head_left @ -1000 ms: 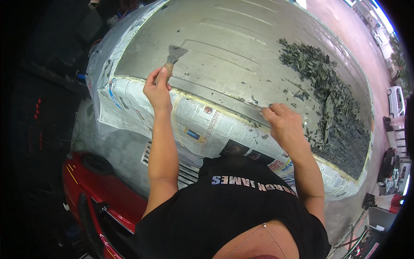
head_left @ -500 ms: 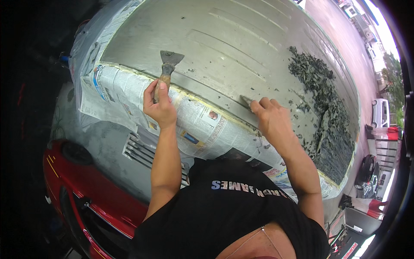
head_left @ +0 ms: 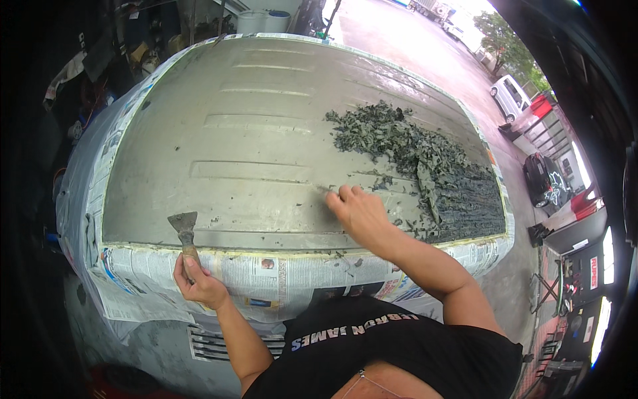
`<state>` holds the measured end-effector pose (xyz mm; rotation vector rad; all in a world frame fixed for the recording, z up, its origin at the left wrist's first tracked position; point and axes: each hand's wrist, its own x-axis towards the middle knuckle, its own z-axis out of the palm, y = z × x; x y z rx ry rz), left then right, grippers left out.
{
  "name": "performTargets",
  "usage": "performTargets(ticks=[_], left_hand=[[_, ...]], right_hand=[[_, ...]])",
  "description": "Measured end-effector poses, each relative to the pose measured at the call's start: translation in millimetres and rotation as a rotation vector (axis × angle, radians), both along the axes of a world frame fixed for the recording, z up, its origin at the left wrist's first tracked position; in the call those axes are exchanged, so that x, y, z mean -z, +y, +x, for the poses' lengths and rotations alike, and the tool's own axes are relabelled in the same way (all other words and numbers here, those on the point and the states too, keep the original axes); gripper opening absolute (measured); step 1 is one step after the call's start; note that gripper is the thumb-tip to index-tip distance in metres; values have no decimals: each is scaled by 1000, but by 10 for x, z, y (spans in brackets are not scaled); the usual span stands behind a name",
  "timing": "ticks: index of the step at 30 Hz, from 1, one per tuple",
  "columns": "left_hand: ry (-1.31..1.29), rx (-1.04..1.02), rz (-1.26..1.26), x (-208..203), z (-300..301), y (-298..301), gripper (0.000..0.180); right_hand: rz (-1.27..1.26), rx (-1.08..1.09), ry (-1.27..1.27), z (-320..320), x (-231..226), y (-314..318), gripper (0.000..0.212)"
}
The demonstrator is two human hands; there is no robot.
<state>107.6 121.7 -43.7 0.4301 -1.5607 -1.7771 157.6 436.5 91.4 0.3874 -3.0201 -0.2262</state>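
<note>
The left grip (head_left: 201,287) clasps a flat-bladed grey metal scraper (head_left: 187,237), likely light and stiff, by its brown handle (head_left: 191,253), rightly, near the ribbed grey panel (head_left: 156,176)'s edge; whether the right grip (head_left: 362,213) pinches anything, I cannot tell.

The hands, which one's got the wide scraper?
The left hand: it holds the scraper, whose wide blade sticks out beyond the hand. The right hand, over the ribbed metal panel, shows no wide blade; anything in its grip is too blurred.

a lettered black shirt (head_left: 425,352) and necklace (head_left: 362,375) are worn.
</note>
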Motion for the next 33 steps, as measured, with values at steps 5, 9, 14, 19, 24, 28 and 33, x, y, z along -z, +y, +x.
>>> performTargets(ticks=[5,9,14,19,24,28,33], left_hand=[[-1,29,-39,30,18,-12,33],[7,27,-15,20,12,-1,33],[11,-1,-30,-5,14,8,33],[17,9,-68,70,6,-9,32],[41,14,-2,-11,19,-4,30],[46,6,-6,-7,28,-16,29],[44,-18,-31,11,21,22,29]], right_hand=[[18,-174,-159,477,22,-330,43],[70,-32,-71,326,284,24,44],[-9,291,215,98,181,615,37],[-67,-46,13,474,190,-96,30],[33,-108,1,254,355,-173,36],[100,253,119,-259,186,466,33],[67,53,27,46,64,80,37]])
